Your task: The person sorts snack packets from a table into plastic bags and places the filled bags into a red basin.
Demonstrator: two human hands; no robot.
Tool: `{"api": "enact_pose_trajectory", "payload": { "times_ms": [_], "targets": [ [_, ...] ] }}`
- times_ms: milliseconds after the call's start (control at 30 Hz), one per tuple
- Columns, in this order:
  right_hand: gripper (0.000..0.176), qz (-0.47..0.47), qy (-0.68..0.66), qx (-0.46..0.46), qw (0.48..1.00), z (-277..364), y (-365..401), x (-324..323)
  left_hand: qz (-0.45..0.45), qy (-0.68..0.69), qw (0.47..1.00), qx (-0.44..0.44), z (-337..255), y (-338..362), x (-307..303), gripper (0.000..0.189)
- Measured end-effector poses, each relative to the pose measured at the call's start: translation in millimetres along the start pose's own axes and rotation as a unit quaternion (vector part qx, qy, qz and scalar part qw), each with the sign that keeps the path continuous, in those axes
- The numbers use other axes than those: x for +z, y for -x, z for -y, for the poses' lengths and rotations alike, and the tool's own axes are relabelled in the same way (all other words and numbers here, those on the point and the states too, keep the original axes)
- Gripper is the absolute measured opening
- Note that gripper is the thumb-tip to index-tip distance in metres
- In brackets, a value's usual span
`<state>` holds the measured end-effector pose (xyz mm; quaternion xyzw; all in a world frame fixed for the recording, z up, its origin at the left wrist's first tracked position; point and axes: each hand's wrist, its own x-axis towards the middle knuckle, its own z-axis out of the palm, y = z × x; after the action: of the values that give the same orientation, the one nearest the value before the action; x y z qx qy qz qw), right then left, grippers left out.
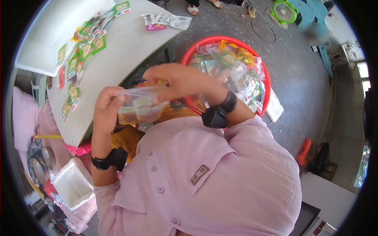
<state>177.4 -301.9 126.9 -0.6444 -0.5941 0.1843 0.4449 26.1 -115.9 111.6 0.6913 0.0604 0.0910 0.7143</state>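
Observation:
Between my hands, over my lap, is a clear plastic bag [142, 103] with some packed items inside. The contents look pale green and brownish, but I cannot make out what they are. My left hand [108, 107] pinches the bag's upper left corner between thumb and fingers. At its right side, my right hand [175, 80] has curled fingers closed on the bag's edge; motion blurs it and part of the grip is hidden.
A red tub [269, 84] full of packaged food stands to the right. On the white table [114, 51] lie small food packets [87, 49] and silver pouches [167, 19], beside a white foam box [39, 43]. A green fan [284, 12] stands on the floor.

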Motion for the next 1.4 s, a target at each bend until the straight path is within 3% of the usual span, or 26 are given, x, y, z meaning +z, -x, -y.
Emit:
{"api": "enact_pose_trajectory", "payload": {
  "times_ms": [33, 167, 233, 300, 367, 433, 533, 700, 800, 933, 1000, 1100, 1233, 1333, 1367, 1400],
  "targets": [
    [0.028, 0.058, 0.012, 0.026, 0.998, 3, 3, -1, 0.012, -0.012, 1.000, -0.004, 2, -2, 11, 0.008],
    [0.016, 0.048, 0.048, 0.047, 0.997, -16, 25, 0, 0.017, -0.088, 0.996, 0.016, 18, -18, 42, 0.009],
    [0.014, 0.043, -0.006, 0.160, 0.986, -20, 36, -15, 0.008, -0.121, 0.991, 0.047, 21, -26, 44, 0.010],
    [0.014, -0.041, 0.003, 0.101, 0.994, -50, 58, -28, -0.011, -0.091, 0.995, 0.037, 28, -30, 42, 0.012],
    [0.016, -0.076, 0.032, 0.137, 0.987, -64, 79, -53, -0.023, -0.080, 0.997, -0.001, 35, -33, 29, 0.011],
    [0.016, -0.169, -0.021, 0.260, 0.950, -83, 101, -69, -0.031, -0.070, 0.997, -0.030, 48, -32, 13, 0.011],
    [0.018, -0.208, 0.173, 0.285, 0.920, -127, 130, -97, -0.057, -0.113, 0.989, -0.073, 74, -25, -13, 0.012],
    [0.014, -0.348, 0.464, 0.262, 0.772, -163, 160, -119, -0.139, -0.141, 0.972, -0.131, 108, 1, -49, 0.013],
    [0.011, -0.311, 0.558, 0.242, 0.731, -222, 182, -97, -0.179, -0.165, 0.959, -0.143, 117, 18, -64, 0.012],
    [0.013, -0.145, 0.549, 0.407, 0.715, -283, 206, -28, -0.208, -0.167, 0.951, -0.157, 141, 44, -85, 0.012],
    [0.013, -0.124, 0.463, 0.471, 0.741, -289, 210, -5, -0.231, -0.164, 0.947, -0.154, 140, 57, -86, 0.012],
    [0.014, -0.104, 0.466, 0.474, 0.740, -281, 204, 2, -0.253, -0.124, 0.945, -0.163, 131, 68, -85, 0.010],
    [0.012, -0.131, 0.441, 0.423, 0.781, -294, 183, 10, -0.248, -0.119, 0.950, -0.151, 135, 76, -92, 0.009],
    [0.011, -0.083, 0.437, 0.360, 0.820, -287, 165, 39, -0.250, -0.126, 0.950, -0.137, 133, 77, -89, 0.009],
    [0.013, -0.003, 0.440, 0.381, 0.813, -287, 162, 50, -0.260, -0.123, 0.949, -0.132, 132, 77, -88, 0.009],
    [0.014, 0.017, 0.455, 0.368, 0.811, -284, 163, 55, -0.271, -0.119, 0.947, -0.125, 132, 78, -87, 0.010]
  ]
}}
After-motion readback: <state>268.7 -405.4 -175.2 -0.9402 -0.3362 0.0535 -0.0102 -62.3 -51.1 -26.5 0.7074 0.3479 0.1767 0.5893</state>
